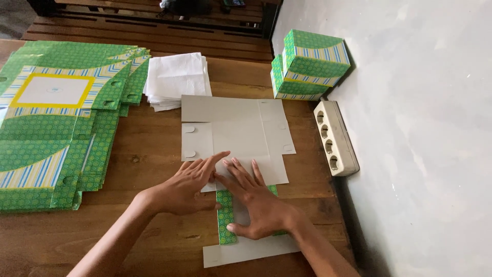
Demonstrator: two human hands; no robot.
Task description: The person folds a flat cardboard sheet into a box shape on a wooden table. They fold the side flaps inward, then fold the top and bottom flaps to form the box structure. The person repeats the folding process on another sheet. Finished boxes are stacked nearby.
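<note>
A flat grey cardboard box blank (238, 131) lies printed side down on the wooden table (154, 154). Its near part is folded over, showing a green patterned strip (224, 215). My left hand (187, 187) presses flat on the fold, index finger stretched toward the blank's middle. My right hand (253, 197) lies flat beside it, fingers spread over the fold, thumb on the green strip. Neither hand grips anything.
A stack of flat green, striped box blanks (56, 118) covers the table's left. A pile of white tissue sheets (177, 79) sits behind the blank. Two assembled green boxes (307, 64) stand stacked against the wall, with a white power strip (335, 137) along the table's right edge.
</note>
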